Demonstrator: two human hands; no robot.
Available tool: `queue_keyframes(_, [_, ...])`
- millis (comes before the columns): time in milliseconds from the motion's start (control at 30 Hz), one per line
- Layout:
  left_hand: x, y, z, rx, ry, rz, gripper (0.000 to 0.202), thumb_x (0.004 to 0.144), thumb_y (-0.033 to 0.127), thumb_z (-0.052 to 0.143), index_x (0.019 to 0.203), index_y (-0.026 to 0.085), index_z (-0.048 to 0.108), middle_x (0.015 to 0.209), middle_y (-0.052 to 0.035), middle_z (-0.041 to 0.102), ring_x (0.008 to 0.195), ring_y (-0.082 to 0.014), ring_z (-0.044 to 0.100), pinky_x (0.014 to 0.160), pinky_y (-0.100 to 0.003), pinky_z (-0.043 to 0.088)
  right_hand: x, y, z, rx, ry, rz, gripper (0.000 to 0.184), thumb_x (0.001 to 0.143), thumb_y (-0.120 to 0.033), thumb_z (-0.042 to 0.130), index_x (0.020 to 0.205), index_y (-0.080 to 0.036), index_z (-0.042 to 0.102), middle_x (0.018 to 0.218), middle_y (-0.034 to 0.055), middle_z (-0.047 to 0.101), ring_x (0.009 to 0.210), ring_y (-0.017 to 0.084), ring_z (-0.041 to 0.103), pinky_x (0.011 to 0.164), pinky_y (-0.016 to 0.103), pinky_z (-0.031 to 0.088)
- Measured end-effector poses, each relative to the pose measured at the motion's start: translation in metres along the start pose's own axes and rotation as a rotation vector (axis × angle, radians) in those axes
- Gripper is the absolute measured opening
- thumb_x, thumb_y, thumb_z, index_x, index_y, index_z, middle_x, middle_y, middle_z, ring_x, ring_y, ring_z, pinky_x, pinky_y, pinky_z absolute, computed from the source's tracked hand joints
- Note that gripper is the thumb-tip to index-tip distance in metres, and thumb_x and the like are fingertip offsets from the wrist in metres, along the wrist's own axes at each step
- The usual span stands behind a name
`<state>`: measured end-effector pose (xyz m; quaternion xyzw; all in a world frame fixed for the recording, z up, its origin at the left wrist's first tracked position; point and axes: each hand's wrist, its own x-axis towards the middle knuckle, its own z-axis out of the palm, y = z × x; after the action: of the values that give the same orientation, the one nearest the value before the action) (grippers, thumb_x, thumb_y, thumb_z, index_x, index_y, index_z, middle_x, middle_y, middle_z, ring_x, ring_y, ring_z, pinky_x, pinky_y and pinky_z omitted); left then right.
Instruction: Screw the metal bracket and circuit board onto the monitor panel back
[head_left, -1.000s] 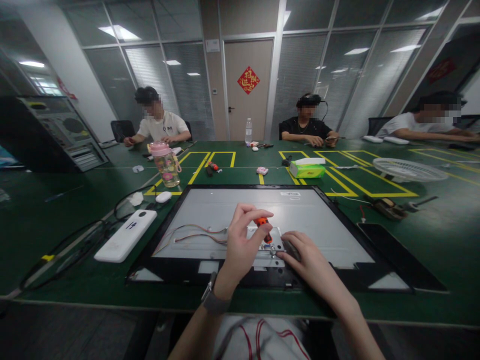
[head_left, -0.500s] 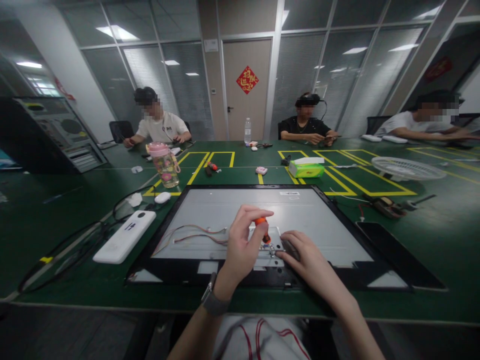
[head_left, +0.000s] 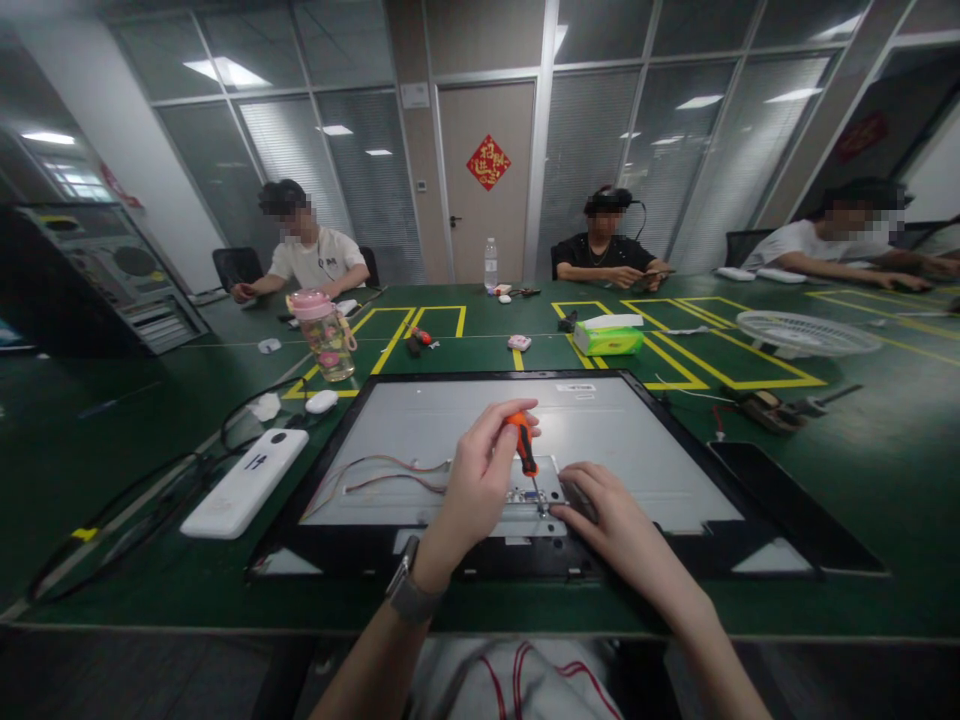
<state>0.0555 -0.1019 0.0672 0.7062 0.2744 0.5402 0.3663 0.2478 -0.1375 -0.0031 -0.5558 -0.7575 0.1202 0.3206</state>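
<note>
A dark-framed display panel (head_left: 420, 408) lies flat on the green table, its grey metal back facing up. My left hand (head_left: 486, 462) grips the orange-and-black handle of a screwdriver (head_left: 525, 445), which leans slightly, its shaft pointing down. The tip meets the metal bracket (head_left: 551, 528) near the panel's front edge, beside small connectors. My right hand (head_left: 600, 505) rests at the bracket's right side, thumb and fingers apart; I cannot make out anything held in it. Thin coloured wires (head_left: 390, 472) run over the panel to the left of my left hand.
A white power bank (head_left: 246, 484), black cables (head_left: 142, 500) and a pink-lided bottle (head_left: 327, 340) stand or lie leftward. On the right are a black phone-like slab (head_left: 795, 505), a fan grille (head_left: 806, 332) and a green tissue pack (head_left: 609, 338). Several people sit across the table.
My left hand has shifted slightly left and up on the screwdriver, so more of its handle and shaft shows. My right hand stays at the bracket. The whole view has shifted slightly.
</note>
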Motion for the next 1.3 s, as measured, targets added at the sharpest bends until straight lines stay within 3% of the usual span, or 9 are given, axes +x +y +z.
queue_keyframes(133, [0.012,0.009,0.000,0.142,-0.103,0.067,0.022,0.090,0.028,0.064,0.110,0.022,0.072,0.097,-0.0041,0.060,0.085,-0.0147,0.061,0.081,-0.027,0.051,0.000,-0.003,-0.002,0.000,-0.015,0.001,0.014,0.088,-0.022,0.065,0.102,-0.022,0.062,0.108,0.0080,0.066,0.102,0.026,0.062,0.094,0.041,0.048])
queue_keyframes(200, [0.018,0.013,-0.001,0.166,-0.143,0.094,0.020,0.091,0.026,0.062,0.108,0.021,0.072,0.094,-0.0033,0.058,0.078,-0.0129,0.060,0.078,-0.027,0.051,0.001,-0.003,-0.001,-0.003,-0.022,0.004,0.015,0.089,-0.022,0.065,0.103,-0.021,0.062,0.109,0.0083,0.065,0.103,0.026,0.061,0.095,0.041,0.048])
queue_keyframes(400, [0.033,0.009,-0.004,0.094,-0.326,0.161,0.030,0.097,0.015,0.046,0.115,0.019,0.069,0.100,-0.0060,0.065,0.094,-0.0160,0.062,0.090,-0.031,0.049,0.001,-0.001,0.001,0.003,-0.021,0.000,0.013,0.090,-0.023,0.064,0.102,-0.022,0.062,0.107,0.0073,0.065,0.102,0.026,0.061,0.093,0.040,0.048])
queue_keyframes(567, [0.030,-0.001,0.005,0.033,-0.101,0.107,0.015,0.088,0.027,0.066,0.095,0.019,0.076,0.088,-0.0040,0.057,0.081,-0.0148,0.059,0.078,-0.028,0.051,0.001,0.000,0.001,0.001,-0.004,-0.007,0.014,0.088,-0.022,0.064,0.102,-0.022,0.062,0.105,0.0072,0.066,0.100,0.026,0.063,0.091,0.040,0.050])
queue_keyframes(733, [0.021,-0.003,0.010,-0.111,-0.150,0.062,0.032,0.100,0.027,0.042,0.112,0.018,0.070,0.101,-0.0082,0.065,0.095,-0.0173,0.063,0.086,-0.031,0.051,0.000,0.001,0.001,-0.008,0.009,-0.019,0.014,0.089,-0.024,0.063,0.103,-0.022,0.063,0.107,0.0078,0.066,0.102,0.026,0.062,0.092,0.042,0.050])
queue_keyframes(900, [0.018,-0.009,0.011,0.031,-0.006,0.174,0.015,0.088,0.027,0.066,0.099,0.020,0.075,0.093,-0.0042,0.057,0.089,-0.0154,0.058,0.086,-0.030,0.048,0.001,0.000,0.001,-0.011,-0.015,-0.007,0.013,0.089,-0.023,0.064,0.102,-0.021,0.063,0.106,0.0081,0.066,0.100,0.026,0.062,0.092,0.042,0.050])
queue_keyframes(1067, [0.014,-0.008,0.010,-0.098,-0.065,0.083,0.029,0.099,0.024,0.043,0.113,0.018,0.068,0.094,-0.0064,0.064,0.091,-0.0170,0.062,0.083,-0.031,0.049,0.000,0.002,0.002,0.001,0.002,-0.011,0.015,0.089,-0.023,0.064,0.104,-0.022,0.063,0.108,0.0080,0.066,0.102,0.026,0.062,0.094,0.042,0.049])
queue_keyframes(1233, [0.014,-0.006,0.009,-0.013,0.003,0.143,0.019,0.090,0.033,0.063,0.096,0.020,0.075,0.093,-0.0049,0.057,0.089,-0.0163,0.059,0.084,-0.030,0.049,0.000,0.002,0.001,-0.004,0.003,-0.016,0.015,0.090,-0.025,0.063,0.104,-0.023,0.063,0.109,0.0083,0.067,0.103,0.027,0.062,0.094,0.042,0.049])
queue_keyframes(1300, [0.013,-0.005,0.009,-0.045,-0.005,0.133,0.022,0.094,0.033,0.058,0.101,0.019,0.074,0.090,-0.0043,0.058,0.083,-0.0149,0.059,0.079,-0.029,0.049,0.000,0.001,0.001,-0.004,0.007,-0.016,0.015,0.089,-0.025,0.062,0.104,-0.022,0.063,0.108,0.0085,0.067,0.103,0.027,0.062,0.094,0.043,0.049])
